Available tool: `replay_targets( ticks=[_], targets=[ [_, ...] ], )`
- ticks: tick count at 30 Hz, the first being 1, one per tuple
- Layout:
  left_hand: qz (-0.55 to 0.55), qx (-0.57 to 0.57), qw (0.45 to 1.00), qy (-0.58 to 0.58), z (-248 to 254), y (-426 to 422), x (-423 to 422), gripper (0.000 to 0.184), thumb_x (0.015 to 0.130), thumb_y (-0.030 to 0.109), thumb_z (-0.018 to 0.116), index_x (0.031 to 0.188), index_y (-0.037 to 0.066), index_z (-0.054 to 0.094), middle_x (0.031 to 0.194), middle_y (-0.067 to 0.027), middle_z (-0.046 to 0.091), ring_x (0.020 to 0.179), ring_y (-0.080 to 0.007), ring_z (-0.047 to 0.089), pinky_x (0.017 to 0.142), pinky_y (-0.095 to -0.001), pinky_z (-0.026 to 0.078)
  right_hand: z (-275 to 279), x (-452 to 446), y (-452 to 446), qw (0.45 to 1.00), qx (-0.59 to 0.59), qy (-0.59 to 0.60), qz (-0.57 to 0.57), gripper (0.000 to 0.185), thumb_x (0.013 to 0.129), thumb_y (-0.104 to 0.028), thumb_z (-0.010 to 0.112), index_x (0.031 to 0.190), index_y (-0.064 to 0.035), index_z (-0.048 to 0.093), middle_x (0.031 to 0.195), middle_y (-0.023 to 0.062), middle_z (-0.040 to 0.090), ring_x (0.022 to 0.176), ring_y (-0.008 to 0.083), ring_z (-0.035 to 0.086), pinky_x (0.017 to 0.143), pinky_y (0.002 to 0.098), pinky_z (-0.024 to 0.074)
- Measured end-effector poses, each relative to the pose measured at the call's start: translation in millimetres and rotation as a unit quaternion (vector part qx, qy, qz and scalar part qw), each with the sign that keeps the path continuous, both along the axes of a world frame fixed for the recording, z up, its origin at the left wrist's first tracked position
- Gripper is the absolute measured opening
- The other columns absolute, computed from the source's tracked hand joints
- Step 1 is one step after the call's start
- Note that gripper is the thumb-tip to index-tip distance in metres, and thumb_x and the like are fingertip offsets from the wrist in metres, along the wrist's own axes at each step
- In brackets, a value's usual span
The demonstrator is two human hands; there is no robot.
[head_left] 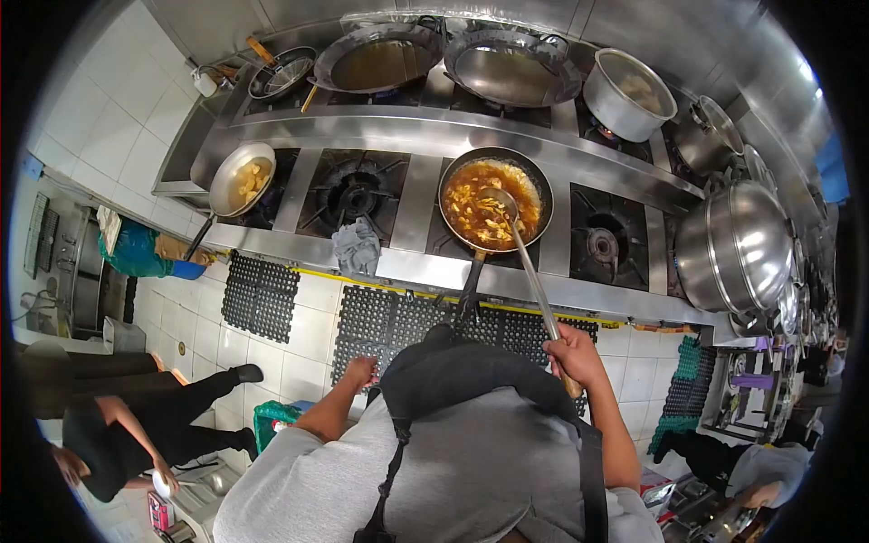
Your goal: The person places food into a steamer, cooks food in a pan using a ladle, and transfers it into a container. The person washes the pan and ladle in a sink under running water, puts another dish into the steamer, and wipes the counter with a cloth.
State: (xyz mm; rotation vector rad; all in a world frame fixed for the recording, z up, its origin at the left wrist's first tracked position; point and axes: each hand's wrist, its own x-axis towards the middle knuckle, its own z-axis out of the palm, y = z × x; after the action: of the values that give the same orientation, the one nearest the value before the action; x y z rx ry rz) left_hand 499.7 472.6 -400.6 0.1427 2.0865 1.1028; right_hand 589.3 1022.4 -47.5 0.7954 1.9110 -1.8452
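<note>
My right hand [577,356] is closed round the wooden end of a long metal ladle [534,276]. The ladle's bowl rests in a brown, bubbling sauce with yellowish pieces [480,206]. That sauce fills a dark frying pan [445,195] on a burner in front of me, its black handle [471,291] pointing toward my body. My left hand [362,372] hangs low beside my dark apron, left of the pan handle and apart from it. Its fingers are curled, and what is inside them, if anything, is hidden.
Left of the pan are a bare burner [354,192], a grey cloth [357,246] and a smaller pan with food [226,174]. Behind stand two wide woks [501,47] and a pot [627,116]. A large steel pot [724,244] is at right. Other people stand left and right.
</note>
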Motion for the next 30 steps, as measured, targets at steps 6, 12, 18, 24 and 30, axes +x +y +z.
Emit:
replay_targets(
  ticks=[6, 12, 18, 24, 30],
  targets=[
    [0.126, 0.034, 0.983, -0.133, 12, 23, -18, 0.021, 0.1, 0.029, 0.061, 0.096, 0.009, 0.065, 0.079, -0.0033, 0.061, 0.056, -0.0161, 0.062, 0.042, -0.0315, 0.045, 21, 5, -18, 0.989, 0.144, 0.034, 0.018, 0.039, 0.09, -0.012, 0.068, 0.127, 0.0006, 0.066, 0.071, 0.0076, 0.064, 0.056, 0.0214, 0.064, 0.054, 0.0324, 0.0516],
    [0.252, -0.007, 0.939, -0.234, 54, 55, -37, 0.02, 0.101, 0.028, 0.06, 0.098, 0.009, 0.066, 0.081, -0.0032, 0.061, 0.057, -0.0159, 0.062, 0.042, -0.0312, 0.043, -1, -18, -6, 0.909, 0.398, 0.123, 0.014, 0.053, 0.085, -0.019, 0.07, 0.134, -0.001, 0.063, 0.097, 0.0315, 0.07, 0.093, 0.0477, 0.069, 0.084, 0.048, 0.0558],
    [0.275, 0.01, 0.931, -0.241, 51, 54, -35, 0.023, 0.103, 0.031, 0.06, 0.105, 0.009, 0.068, 0.083, -0.003, 0.062, 0.057, -0.016, 0.061, 0.043, -0.03, 0.045, -33, -34, 15, 0.906, 0.396, 0.145, -0.012, 0.046, 0.085, -0.011, 0.068, 0.13, -0.0013, 0.065, 0.086, 0.0154, 0.071, 0.074, 0.026, 0.067, 0.074, 0.0355, 0.0527],
    [0.061, -0.024, 0.994, -0.091, 25, 25, -25, 0.025, 0.093, 0.03, 0.069, 0.103, 0.007, 0.066, 0.084, -0.008, 0.066, 0.073, -0.0212, 0.067, 0.061, -0.0346, 0.053, 8, -20, 0, 0.988, 0.146, 0.032, -0.028, 0.029, 0.09, -0.008, 0.068, 0.118, -0.0003, 0.066, 0.067, 0.0012, 0.057, 0.051, 0.0102, 0.055, 0.048, 0.0296, 0.0457],
    [-0.122, -0.021, 0.987, 0.098, -14, -1, -20, 0.026, 0.102, 0.033, 0.061, 0.111, 0.009, 0.065, 0.083, -0.002, 0.063, 0.057, -0.0157, 0.063, 0.043, -0.0278, 0.044, 22, -3, -22, 0.998, 0.061, -0.007, -0.019, 0.023, 0.092, -0.006, 0.066, 0.115, -0.0022, 0.066, 0.064, -0.0002, 0.056, 0.047, 0.0107, 0.054, 0.044, 0.0281, 0.0452]
  ],
)
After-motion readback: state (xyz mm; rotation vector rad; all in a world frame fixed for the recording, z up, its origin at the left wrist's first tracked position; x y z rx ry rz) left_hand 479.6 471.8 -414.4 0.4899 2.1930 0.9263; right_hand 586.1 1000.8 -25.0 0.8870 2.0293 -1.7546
